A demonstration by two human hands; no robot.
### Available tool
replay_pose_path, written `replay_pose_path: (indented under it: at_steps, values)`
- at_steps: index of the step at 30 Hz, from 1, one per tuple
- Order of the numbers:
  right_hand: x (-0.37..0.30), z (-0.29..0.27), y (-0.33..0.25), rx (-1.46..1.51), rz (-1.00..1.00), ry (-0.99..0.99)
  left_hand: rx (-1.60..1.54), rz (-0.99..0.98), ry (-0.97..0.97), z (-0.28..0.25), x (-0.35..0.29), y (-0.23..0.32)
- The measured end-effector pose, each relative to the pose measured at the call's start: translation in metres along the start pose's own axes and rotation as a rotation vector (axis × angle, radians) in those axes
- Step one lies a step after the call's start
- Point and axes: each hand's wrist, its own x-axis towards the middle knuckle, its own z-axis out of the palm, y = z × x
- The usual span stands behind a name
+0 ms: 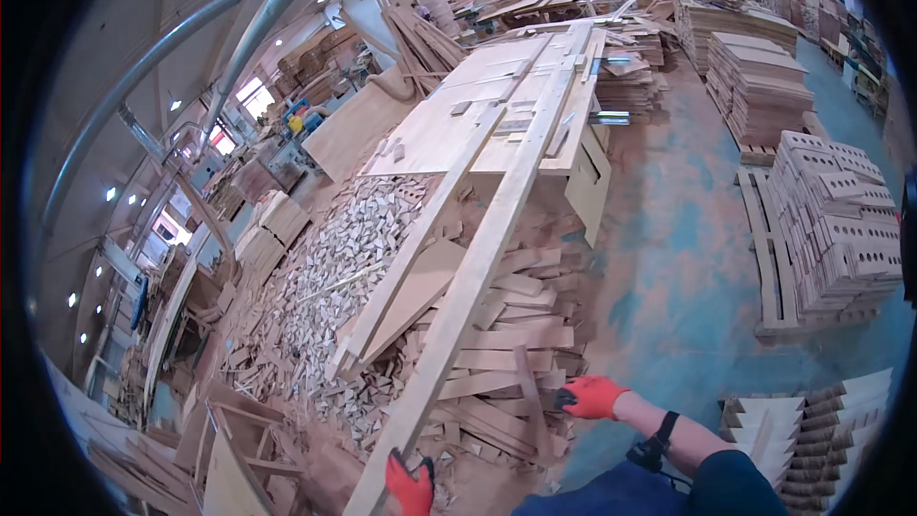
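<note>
Both my hands wear red gloves with black fingertips. My left hand (409,487) is at the lower edge, against the right side of a long pale wooden plank (478,277). Its thumb and fingers stand apart, the fingers at the plank's edge. The plank slopes up and away onto a wood-panel table (420,148); its near end runs out of the picture. My right hand (592,397) reaches out to the right, its fingers loosely bent and apart, with nothing visible in them. Nearest to it is a narrow brown wooden strip (531,397), leaning on piled boards (511,336).
A second, shorter plank (430,220) lies left of the long one, above a heap of small wood offcuts (353,239). Stacked drilled wooden pieces (831,220) stand on a pallet (767,248) at right. Notched wooden pieces (812,430) lie at lower right. Dusty blue floor (669,296) runs between.
</note>
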Motion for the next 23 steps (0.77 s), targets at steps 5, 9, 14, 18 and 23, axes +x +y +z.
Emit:
replay_pose_path:
  at_steps: [5,9,14,18,23]
  values:
    - [-0.063,-0.064,0.106,0.071,0.182,0.137,-0.135,0.124,-0.155,0.068,0.035,0.115]
    - [-0.084,-0.122,0.165,0.120,0.219,0.207,-0.119,0.192,-0.206,0.093,0.078,0.196]
    - [-0.066,-0.189,0.230,0.099,0.201,0.205,-0.208,0.190,-0.165,0.135,0.149,0.285]
    - [-0.032,-0.253,0.305,0.087,0.272,0.199,-0.213,0.236,-0.096,0.191,0.229,0.360]
    - [-0.037,-0.338,0.407,0.220,0.565,0.206,-0.462,0.266,-0.105,0.267,0.374,0.467]
